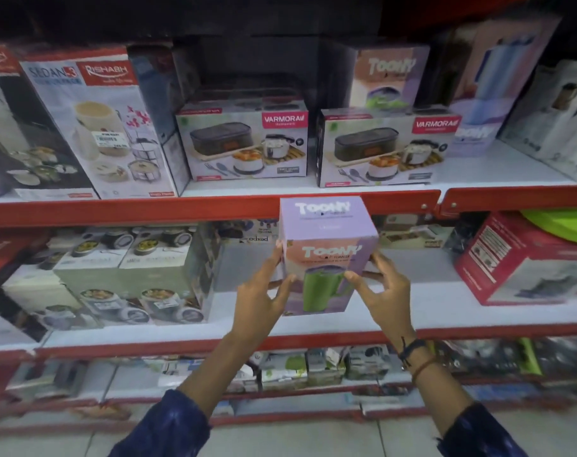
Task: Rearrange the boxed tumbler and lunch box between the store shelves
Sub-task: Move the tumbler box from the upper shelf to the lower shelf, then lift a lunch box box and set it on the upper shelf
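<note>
A lilac Toony tumbler box (326, 239) with a green tumbler printed on its front is upright in front of the middle shelf, its top level with the upper shelf's red edge. My left hand (264, 295) grips its left side and my right hand (384, 285) grips its right side. Two Varmora lunch boxes stand on the upper shelf: one (244, 140) at centre, the other (384, 148) to its right. Another Toony tumbler box (391, 75) stands behind the right lunch box.
A tall Rishabh Sedan box (95, 123) stands upper left. Stacked green lunch-set boxes (132, 275) fill the middle shelf's left; a red box (524, 258) sits at its right. White shelf surface (412, 301) shows behind my hands. A lower shelf holds several small boxes.
</note>
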The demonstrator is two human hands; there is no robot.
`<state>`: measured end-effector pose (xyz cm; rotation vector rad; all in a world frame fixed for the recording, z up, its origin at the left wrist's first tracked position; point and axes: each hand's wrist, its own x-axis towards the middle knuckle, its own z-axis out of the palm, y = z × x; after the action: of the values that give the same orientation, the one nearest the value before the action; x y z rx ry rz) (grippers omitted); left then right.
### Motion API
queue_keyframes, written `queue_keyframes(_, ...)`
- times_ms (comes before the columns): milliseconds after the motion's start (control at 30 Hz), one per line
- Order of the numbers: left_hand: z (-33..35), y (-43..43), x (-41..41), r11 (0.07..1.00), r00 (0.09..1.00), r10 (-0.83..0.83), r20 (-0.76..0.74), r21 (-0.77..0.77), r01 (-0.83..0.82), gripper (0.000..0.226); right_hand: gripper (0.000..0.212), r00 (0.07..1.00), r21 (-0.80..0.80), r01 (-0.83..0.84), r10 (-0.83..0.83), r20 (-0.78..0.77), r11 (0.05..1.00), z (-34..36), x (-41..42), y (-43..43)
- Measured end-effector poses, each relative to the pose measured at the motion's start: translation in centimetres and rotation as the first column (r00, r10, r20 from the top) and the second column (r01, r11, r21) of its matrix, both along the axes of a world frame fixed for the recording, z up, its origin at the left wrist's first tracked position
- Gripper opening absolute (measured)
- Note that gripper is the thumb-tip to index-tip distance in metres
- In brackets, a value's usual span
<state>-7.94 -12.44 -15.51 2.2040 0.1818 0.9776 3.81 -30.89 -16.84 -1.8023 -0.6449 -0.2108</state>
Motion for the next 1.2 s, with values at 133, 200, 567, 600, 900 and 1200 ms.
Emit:
queue_keyframes(133, -4.0, 0.0, 0.9, 0.996, 0.996, -0.017, -0.086, -0.091, 0.009, 0.056, 0.063, 0.998, -0.053, -0.033, 0.03, -0.054, 0.998, -3.3, 0.8, -0.2)
queue_keyframes(200, -5.4, 0.0, 1.7, 0.991, 0.991, -0.006, -0.136, -0.132, -0.012, 0.055, 0.064, 0.994, -0.091, -0.047, 0.037, -0.104, 0.995, -4.6, 1.6, -0.1)
queue_keyframes(567, -9.2, 0.4, 5.9, 0.978, 0.952, 0.024, -0.306, -0.189, -0.085, 0.053, 0.061, 0.968, -0.181, -0.075, 0.028, -0.251, 0.981, -8.5, 5.4, 1.7)
queue_keyframes(600, -9.6, 0.5, 5.9, 0.979, 0.95, 0.033, -0.312, -0.18, -0.093, 0.054, 0.06, 0.968, -0.193, -0.075, 0.025, -0.25, 0.978, -8.8, 5.4, 1.8)
queue_keyframes(900, -7.0, -0.6, 5.3, 0.988, 0.992, 0.115, -0.044, -0.097, -0.119, 0.039, 0.047, 0.998, -0.084, -0.019, 0.015, -0.053, 0.996, -6.2, 5.3, 1.0)
queue_keyframes(1200, 7.4, -0.2, 11.7, 0.999, 0.97, 0.051, 0.237, -0.022, -0.047, 0.032, 0.036, 0.902, 0.236, 0.255, -0.319, 0.291, 0.937, 8.2, 11.5, -1.2)
